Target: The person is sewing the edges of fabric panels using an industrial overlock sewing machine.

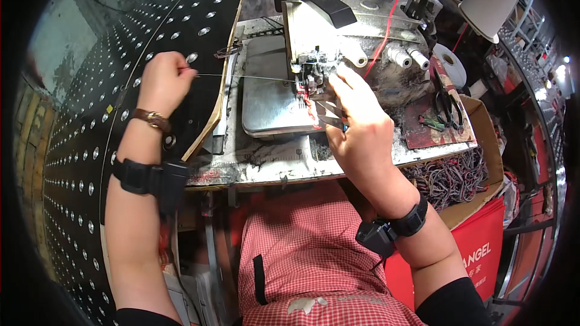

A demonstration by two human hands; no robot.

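A serger-type sewing machine (309, 30) stands lit on the table in front of me. Off to its left, my left hand (164, 81) is closed, pinching a pale thread (248, 76) between thumb and fingers. The thread runs taut to the needle area. My right hand (366, 127) is beside the presser foot, its fingers reaching toward the needle area. In its curled grip are what look like thread snips (330, 108), blades pointing left; the handle is mostly hidden. A red thread chain (312, 113) trails from the presser foot over the metal plate (266, 105).
A black panel with shiny round studs (78, 154) stretches along the left. At right lie black-handled scissors (448, 108) on a red board (423, 127), near a white thread cone (450, 63). Below, a cardboard box (492, 139) holds tangled scraps (447, 175). Red thread (389, 18) hangs overhead.
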